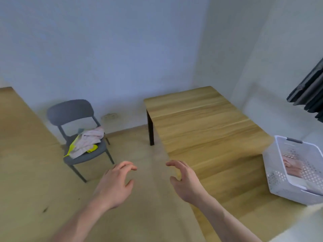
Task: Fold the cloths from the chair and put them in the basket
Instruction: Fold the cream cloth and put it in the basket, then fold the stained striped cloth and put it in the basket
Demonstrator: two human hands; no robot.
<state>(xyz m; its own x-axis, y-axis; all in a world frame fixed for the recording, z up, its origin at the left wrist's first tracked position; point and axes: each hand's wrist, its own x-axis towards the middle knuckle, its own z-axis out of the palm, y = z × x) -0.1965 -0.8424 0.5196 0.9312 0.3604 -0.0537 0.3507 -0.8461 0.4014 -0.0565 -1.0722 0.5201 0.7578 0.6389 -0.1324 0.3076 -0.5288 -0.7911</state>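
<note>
Head view, left hand grip loose, empty, right hand grip loose, empty

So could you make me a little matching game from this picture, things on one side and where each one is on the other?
Things:
1. pile of cloths
2. white basket
3. grey chair
4. folded pink cloth

Places:
A. on the floor by the wall
B. inside the basket
C. at the table's right edge
D. on the chair seat

Pairs: 1-D, 2-C, 3-A, 4-B
</note>
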